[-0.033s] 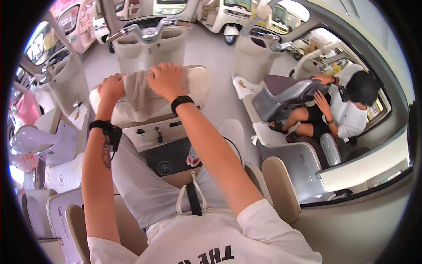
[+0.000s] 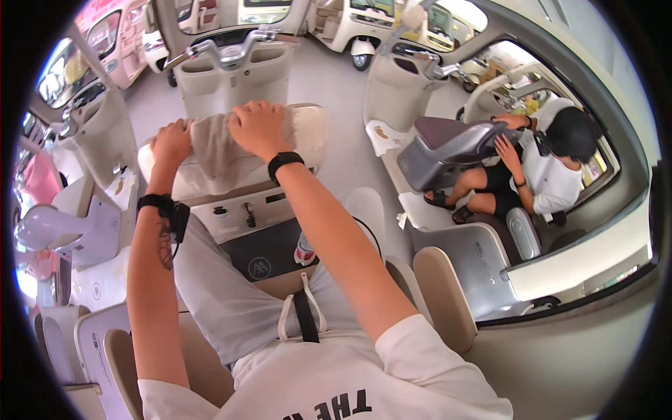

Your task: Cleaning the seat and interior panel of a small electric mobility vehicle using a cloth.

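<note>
A grey-beige cloth (image 2: pixel 215 148) lies bunched over the cream front seat (image 2: pixel 308 133) ahead of me. My left hand (image 2: pixel 172 142) closes on the left end of the cloth, its fingers curled at the seat's far side. On the right, my right hand (image 2: pixel 261 128) presses down on the cloth, fingers bent over the top edge and knuckles up. Part of the cloth is hidden beneath the right palm. Both arms reach forward, with black bands on the wrists.
Beyond the seat stand silver handlebars (image 2: pixel 231 56) on a cream front panel. A black floor mat (image 2: pixel 273 248) lies below the seat. To the right, a person (image 2: pixel 553 157) sits in a neighbouring vehicle, hands on a grey seat (image 2: pixel 448 150). A lilac vehicle seat (image 2: pixel 77 224) is at left.
The whole view has shifted slightly, so the surroundings sit a little further left. My hands stay on the cloth with no clear movement over the seat.
</note>
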